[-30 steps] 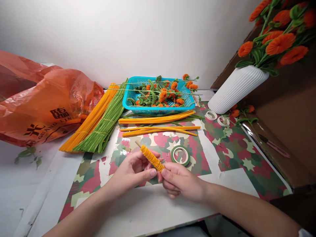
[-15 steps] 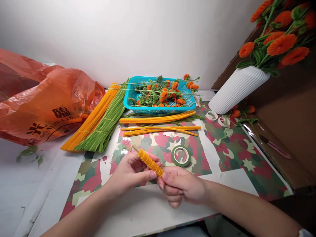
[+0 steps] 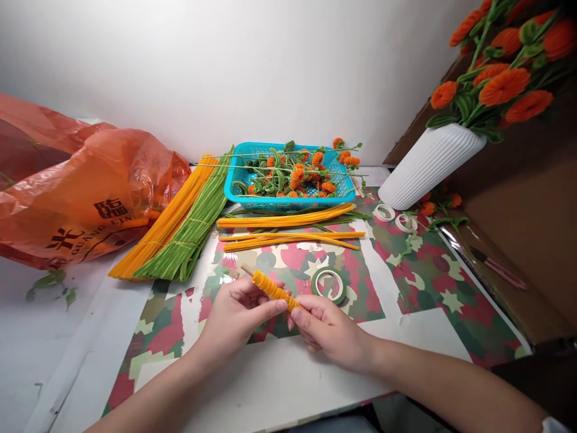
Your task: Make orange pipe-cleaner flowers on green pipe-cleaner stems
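Observation:
A yellow pipe cleaner (image 3: 269,285) is coiled tightly around a thin wooden stick (image 3: 246,269), whose bare end pokes out at the upper left. My left hand (image 3: 246,310) grips the coil from the left, its thumb lying along the windings. At the coil's lower right end, the fingers of my right hand (image 3: 331,331) are pinched on the pipe cleaner. Both hands are close together above the table's front part. Just beyond them lies a roll of green tape (image 3: 317,281).
Behind are loose yellow pipe cleaners (image 3: 288,215) and a blue basket (image 3: 233,195) of orange flowers. Bundled green pipe cleaners (image 3: 193,228) and an orange plastic bag (image 3: 90,186) lie left. A white vase (image 3: 428,165) with flowers, white tape rolls (image 3: 384,212) and a pink-handled tool (image 3: 505,272) are right.
My right hand has turned and shifted slightly up along the coil's lower end, its fingers now tucked further under. The left hand keeps its hold. The whole view has shifted slightly.

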`<state>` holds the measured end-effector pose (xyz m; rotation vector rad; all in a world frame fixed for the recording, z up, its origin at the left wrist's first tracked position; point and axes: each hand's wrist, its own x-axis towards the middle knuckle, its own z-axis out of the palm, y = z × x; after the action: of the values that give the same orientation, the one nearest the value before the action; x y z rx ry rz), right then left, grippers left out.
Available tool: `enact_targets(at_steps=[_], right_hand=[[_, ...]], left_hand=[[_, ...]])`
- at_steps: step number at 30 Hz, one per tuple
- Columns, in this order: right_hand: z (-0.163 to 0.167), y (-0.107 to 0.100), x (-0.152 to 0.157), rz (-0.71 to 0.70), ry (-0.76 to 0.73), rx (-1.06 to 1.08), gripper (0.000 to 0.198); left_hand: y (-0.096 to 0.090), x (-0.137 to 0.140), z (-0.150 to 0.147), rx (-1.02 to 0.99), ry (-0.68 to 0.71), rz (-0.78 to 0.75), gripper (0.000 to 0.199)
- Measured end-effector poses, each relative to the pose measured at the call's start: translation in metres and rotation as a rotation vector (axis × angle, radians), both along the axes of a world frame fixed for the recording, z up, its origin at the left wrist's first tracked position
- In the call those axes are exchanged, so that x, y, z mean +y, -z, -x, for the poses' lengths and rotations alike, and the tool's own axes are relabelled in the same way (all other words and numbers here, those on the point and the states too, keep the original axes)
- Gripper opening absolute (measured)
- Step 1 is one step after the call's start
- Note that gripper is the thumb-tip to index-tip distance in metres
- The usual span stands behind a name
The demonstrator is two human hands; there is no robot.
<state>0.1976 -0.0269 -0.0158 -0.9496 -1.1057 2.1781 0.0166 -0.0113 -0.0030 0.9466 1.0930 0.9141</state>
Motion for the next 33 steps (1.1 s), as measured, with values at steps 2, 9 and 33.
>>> enact_targets(at_steps=[2, 9, 33], right_hand=[[0.000, -0.001, 0.000, 0.075, -0.028, 0.078, 0.038], [0.000, -0.010, 0.003, 0.238, -0.043, 0.185, 0.039], [0.000, -0.001, 0.003, 0.136, -0.042, 0.150, 0.036]], left_hand=[[0.002, 0.001, 0.001, -0.018, 0.025, 0.004, 0.025], [0.008, 0.003, 0.003, -0.017, 0.080, -0.009, 0.033], [0.010, -0.004, 0.002, 0.015, 0.012, -0.011, 0.027]])
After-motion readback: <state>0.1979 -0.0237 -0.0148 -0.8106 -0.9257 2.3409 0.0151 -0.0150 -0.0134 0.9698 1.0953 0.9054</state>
